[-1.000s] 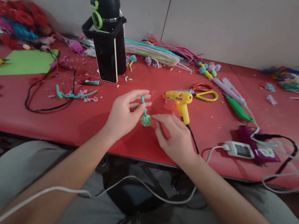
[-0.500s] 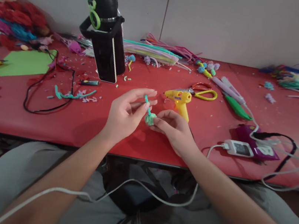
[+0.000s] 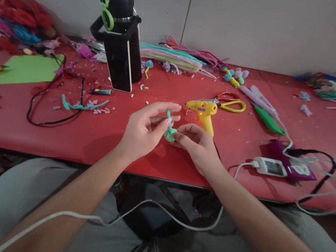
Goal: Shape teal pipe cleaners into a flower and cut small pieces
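Between thumb and fingers, my left hand (image 3: 147, 127) pinches a teal pipe cleaner (image 3: 169, 118) that stands up from a small pale-green fuzzy ball (image 3: 171, 135). My right hand (image 3: 195, 145) grips the ball's right side with thumb and fingertips. Both hands are raised over the front part of the red table (image 3: 95, 144). Just beyond my right hand lies a yellow glue gun (image 3: 203, 111), its orange light glowing. Scissors (image 3: 232, 105) with red and yellow handles rest behind it.
A black bottle (image 3: 119, 9) stands at the back left, a phone (image 3: 121, 66) leaning on it. Pipe cleaner bundles (image 3: 175, 57) lie along the wall. At right are a hair straightener (image 3: 258, 99), a white device (image 3: 271, 167) and looping cables. A white cable (image 3: 79, 215) crosses my lap.
Both hands have shifted very slightly to the right in view, and the green ball appears turned a little between my fingers. The rest of the table is unchanged.
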Demonstrator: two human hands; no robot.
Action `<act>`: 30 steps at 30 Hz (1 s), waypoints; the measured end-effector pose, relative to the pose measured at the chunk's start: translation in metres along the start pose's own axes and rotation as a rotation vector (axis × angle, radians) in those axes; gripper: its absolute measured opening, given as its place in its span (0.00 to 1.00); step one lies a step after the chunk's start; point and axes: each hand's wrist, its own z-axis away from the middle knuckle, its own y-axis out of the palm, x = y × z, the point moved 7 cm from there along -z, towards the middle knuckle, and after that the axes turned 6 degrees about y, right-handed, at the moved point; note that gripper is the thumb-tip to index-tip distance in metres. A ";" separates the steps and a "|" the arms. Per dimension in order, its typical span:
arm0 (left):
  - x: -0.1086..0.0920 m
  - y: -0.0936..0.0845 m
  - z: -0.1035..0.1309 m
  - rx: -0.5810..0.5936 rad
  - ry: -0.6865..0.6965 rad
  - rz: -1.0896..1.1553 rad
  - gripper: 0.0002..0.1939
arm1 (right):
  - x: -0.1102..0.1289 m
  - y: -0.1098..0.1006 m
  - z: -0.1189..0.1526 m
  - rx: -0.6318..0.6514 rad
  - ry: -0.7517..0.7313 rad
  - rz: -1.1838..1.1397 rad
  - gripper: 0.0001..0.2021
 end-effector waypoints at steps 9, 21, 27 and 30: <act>-0.002 0.003 0.002 0.000 -0.026 0.020 0.13 | 0.002 -0.001 0.000 -0.014 -0.033 0.069 0.12; -0.002 0.002 0.002 -0.021 -0.049 0.013 0.13 | 0.000 -0.001 -0.001 -0.012 -0.036 0.062 0.07; -0.001 0.004 0.003 0.005 -0.038 0.006 0.13 | 0.003 -0.001 0.000 -0.036 -0.040 0.074 0.10; -0.001 0.004 0.003 0.011 -0.030 0.006 0.13 | 0.003 0.000 0.000 -0.029 -0.050 0.088 0.12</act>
